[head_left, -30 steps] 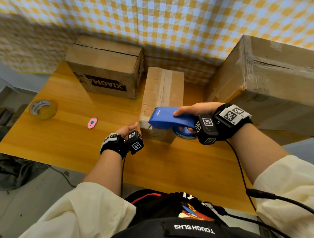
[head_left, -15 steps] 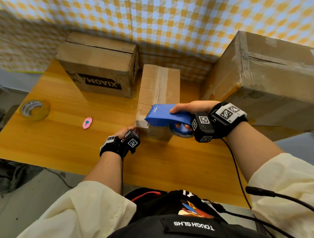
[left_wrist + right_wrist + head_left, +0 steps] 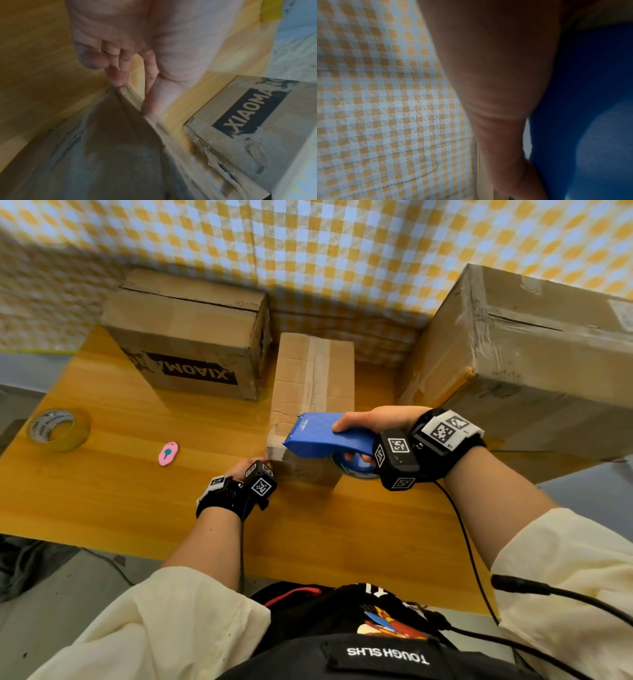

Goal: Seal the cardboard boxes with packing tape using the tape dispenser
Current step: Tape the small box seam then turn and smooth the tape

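A narrow cardboard box (image 3: 313, 385) lies lengthways in the middle of the wooden table (image 3: 120, 491), with a strip of tape along its top. My right hand (image 3: 370, 422) grips the blue tape dispenser (image 3: 325, 438) by its handle. The dispenser's nose sits over the box's near end. In the right wrist view only my right hand (image 3: 488, 81) and the blue dispenser (image 3: 590, 94) show. My left hand (image 3: 251, 467) is at the box's near left corner. In the left wrist view its fingertips (image 3: 118, 79) touch that corner of the box (image 3: 111, 135), and the thumb lies along the side.
A box printed XIAOMA (image 3: 191, 337) stands at the back left, and a large taped box (image 3: 531, 364) fills the right. A spare tape roll (image 3: 58, 429) and a small pink object (image 3: 168, 453) lie on the left. Checked cloth (image 3: 342, 251) hangs behind.
My left hand has moved in from beside the box until it touches its near left corner. The dispenser stays over the box's near end.
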